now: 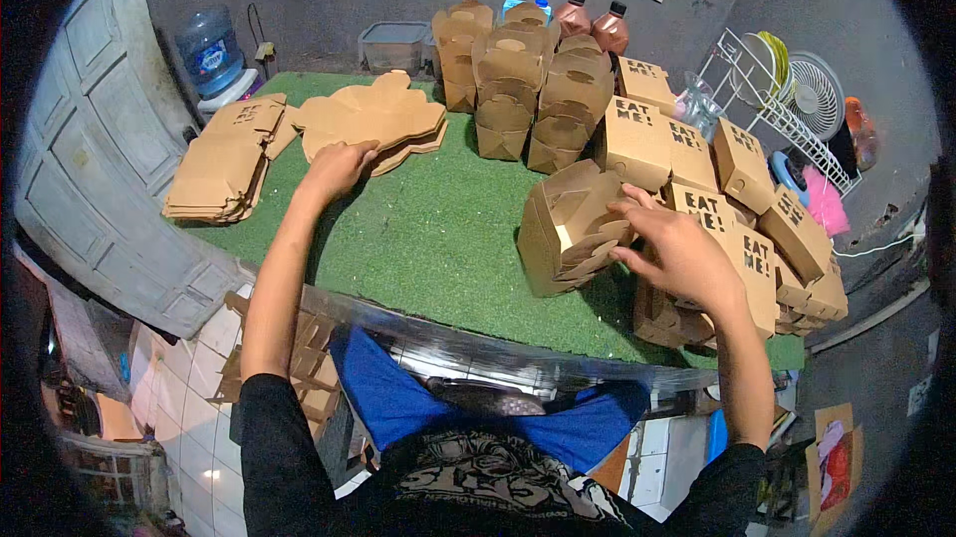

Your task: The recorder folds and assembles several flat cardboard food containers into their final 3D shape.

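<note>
On the far left part of the table lies a stack of flat, unfolded brown cardboard box blanks (383,119) with rounded flaps. My left hand (339,170) is at its near edge, fingers curled and closed on a blank. Right of the middle stands a folded cardboard box (568,228), its top open and some scalloped flaps raised. My right hand (682,253) holds that box by its right-side flaps, thumb below and fingers above. The palm side of both hands is hidden.
Closed printed boxes (637,143) are piled on the right. Open-topped boxes (513,89) stand in nested stacks at the back, near brown bottles (609,27). Another flat stack (224,158) lies far left. A white dish rack (787,119) stands back right. Green turf (428,228) covers the table.
</note>
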`<state>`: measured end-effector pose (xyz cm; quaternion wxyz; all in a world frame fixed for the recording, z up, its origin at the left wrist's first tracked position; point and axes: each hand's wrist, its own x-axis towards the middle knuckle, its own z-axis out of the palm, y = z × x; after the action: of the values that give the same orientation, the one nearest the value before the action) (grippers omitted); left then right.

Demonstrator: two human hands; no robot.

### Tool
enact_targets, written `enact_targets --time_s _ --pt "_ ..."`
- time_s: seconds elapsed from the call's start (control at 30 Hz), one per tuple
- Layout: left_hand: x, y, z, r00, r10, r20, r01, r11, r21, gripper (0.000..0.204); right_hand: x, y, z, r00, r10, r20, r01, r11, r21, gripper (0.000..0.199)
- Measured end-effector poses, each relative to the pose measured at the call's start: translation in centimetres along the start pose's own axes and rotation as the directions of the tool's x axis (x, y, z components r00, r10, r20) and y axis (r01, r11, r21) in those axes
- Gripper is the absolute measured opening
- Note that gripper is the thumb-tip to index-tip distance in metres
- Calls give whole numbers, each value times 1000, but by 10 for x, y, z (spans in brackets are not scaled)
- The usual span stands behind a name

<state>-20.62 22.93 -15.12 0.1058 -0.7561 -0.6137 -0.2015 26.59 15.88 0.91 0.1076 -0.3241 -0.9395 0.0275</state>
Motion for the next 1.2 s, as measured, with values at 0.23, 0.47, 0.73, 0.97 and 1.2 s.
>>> enact_targets --time_s 0.23,0.47,0.73,0.97,1.2 --pt "1 17 21 992 -107 -73 120 968 222 21 -6 -4 -4 996 43 -83 -53 990 -130 27" --pt "13 32 42 994 -48 -93 80 922 378 12 -20 -11 0 982 4 -189 -61 953 -296 27" --pt "18 23 37 993 -8 -120 53 924 378 10 -32 -11 -4 989 -33 -144 -37 888 -459 25" --pt "37 17 -6 962 91 -257 39 887 460 16 -26 -45 -29 948 45 -316 -129 960 -249 53" --pt "26 -9 -108 846 -7 -534 200 931 306 33 -39 -84 -23 901 -79 -427 34 993 -110 32"
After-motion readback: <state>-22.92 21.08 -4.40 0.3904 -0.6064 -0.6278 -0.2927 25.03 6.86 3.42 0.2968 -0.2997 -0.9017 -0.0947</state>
